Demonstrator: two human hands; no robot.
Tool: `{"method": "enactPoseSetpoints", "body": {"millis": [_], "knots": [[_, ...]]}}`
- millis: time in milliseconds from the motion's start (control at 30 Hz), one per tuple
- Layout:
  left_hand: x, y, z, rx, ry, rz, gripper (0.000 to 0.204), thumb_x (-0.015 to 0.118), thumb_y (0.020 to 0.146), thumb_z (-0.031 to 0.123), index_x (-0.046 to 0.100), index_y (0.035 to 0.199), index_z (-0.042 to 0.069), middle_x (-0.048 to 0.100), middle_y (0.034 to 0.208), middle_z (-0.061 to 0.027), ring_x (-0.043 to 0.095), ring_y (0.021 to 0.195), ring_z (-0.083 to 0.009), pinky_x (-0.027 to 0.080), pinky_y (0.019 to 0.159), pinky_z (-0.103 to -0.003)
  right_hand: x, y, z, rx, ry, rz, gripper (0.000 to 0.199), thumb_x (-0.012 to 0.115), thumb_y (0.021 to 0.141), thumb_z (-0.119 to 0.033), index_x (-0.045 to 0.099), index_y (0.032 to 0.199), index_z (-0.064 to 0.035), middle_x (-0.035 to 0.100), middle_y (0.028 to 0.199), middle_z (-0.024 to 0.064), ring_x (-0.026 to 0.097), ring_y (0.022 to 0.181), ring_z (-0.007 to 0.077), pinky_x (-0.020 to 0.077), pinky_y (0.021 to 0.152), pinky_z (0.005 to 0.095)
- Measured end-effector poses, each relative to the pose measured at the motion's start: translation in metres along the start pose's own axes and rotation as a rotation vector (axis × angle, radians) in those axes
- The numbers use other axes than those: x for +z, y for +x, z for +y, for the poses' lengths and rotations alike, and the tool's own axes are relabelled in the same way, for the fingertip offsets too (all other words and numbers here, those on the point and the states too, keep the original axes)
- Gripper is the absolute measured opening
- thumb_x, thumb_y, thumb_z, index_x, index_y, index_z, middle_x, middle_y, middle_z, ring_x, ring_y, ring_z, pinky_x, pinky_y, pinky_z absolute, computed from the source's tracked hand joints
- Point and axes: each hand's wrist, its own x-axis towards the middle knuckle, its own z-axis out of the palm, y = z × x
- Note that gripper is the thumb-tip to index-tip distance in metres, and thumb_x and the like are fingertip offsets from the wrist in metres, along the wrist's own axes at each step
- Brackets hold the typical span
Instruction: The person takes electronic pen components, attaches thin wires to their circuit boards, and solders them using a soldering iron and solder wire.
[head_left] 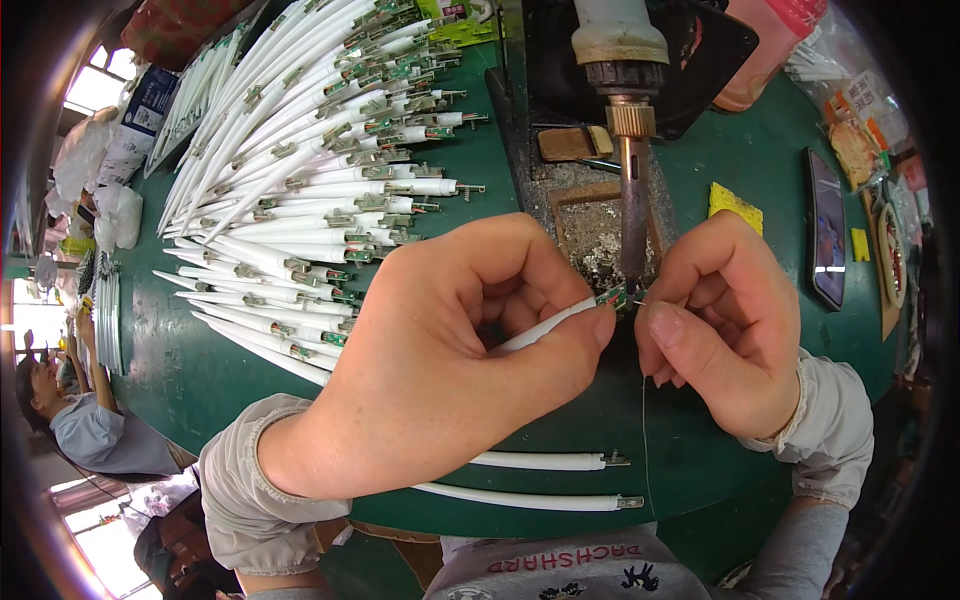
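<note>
My left hand is closed round a white plastic tube, with a small green circuit board at its end. Thumb and forefinger pinch it close to the board. Above that board stands a soldering iron, its tip pointing down, right at or very near the board. Between thumb and forefinger my right hand pinches thin solder wire, whose short end meets the board by the iron's tip. The rest of the wire hangs down toward the table's front edge.
A large fanned pile of white tubes with circuit boards covers the left. Two similar tubes lie in front. A solder-splashed tray sits under the iron. At right are a yellow sponge and a phone. Another person sits far left.
</note>
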Motion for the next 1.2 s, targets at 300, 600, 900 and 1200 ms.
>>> {"method": "enactPoseSetpoints", "body": {"millis": [300, 600, 900, 1200], "knots": [[-0.004, 0.0, 0.005, -0.074, -0.044, -0.012, 0.009, 0.062, 0.081, -0.002, 0.054, 0.084, 0.0, 0.056, 0.075, -0.0002, 0.051, 0.063, -0.0024, 0.04, 0.055, -0.017, 0.003, 0.002, 0.006, -0.086, 0.051, 0.037, 0.021, 0.052, 0.09, -0.016, 0.035, 0.091, -0.0033, 0.053, 0.067, 0.0076, 0.048, 0.051, 0.0072, 0.0385, 0.044, 0.0184], [0.0, -0.007, -0.008, -0.14, 0.065, -0.086, 0.009, 0.063, 0.08, 0.0, 0.056, 0.084, 0.001, 0.058, 0.076, -0.0007, 0.053, 0.068, -0.0021, 0.042, 0.057, -0.017, 0.002, -0.003, 0.007, -0.037, 0.145, 0.094, 0.013, 0.048, 0.092, -0.009, 0.037, 0.091, -0.0019, 0.045, 0.066, -0.0005, 0.043, 0.05, 0.0033, 0.0317, 0.045, 0.0173], [0.026, -0.032, -0.04, 0.621, 0.969, -0.099, 0.025, 0.072, 0.067, 0.018, 0.051, 0.077, 0.007, 0.048, 0.082, -0.0065, 0.049, 0.079, -0.0226, 0.043, 0.062, -0.031, 0.001, -0.011, 0.012, -0.018, 0.044, 0.034, 0.015, 0.048, 0.092, -0.012, 0.037, 0.088, -0.0027, 0.048, 0.057, 0.0008, 0.043, 0.048, 0.0038, 0.0316, 0.044, 0.0189], [-0.144, 0.045, 0.002, 0.655, 1.532, 0.808, 0.016, 0.065, 0.074, 0.006, 0.058, 0.088, 0.003, 0.058, 0.087, -0.0122, 0.055, 0.083, -0.0304, 0.043, 0.074, -0.039, 0.001, -0.007, 0.016, -0.017, 0.007, 0.002, 0.014, 0.049, 0.092, -0.01, 0.038, 0.087, -0.0028, 0.049, 0.053, 0.0011, 0.045, 0.047, 0.005, 0.0333, 0.045, 0.0201]]}}
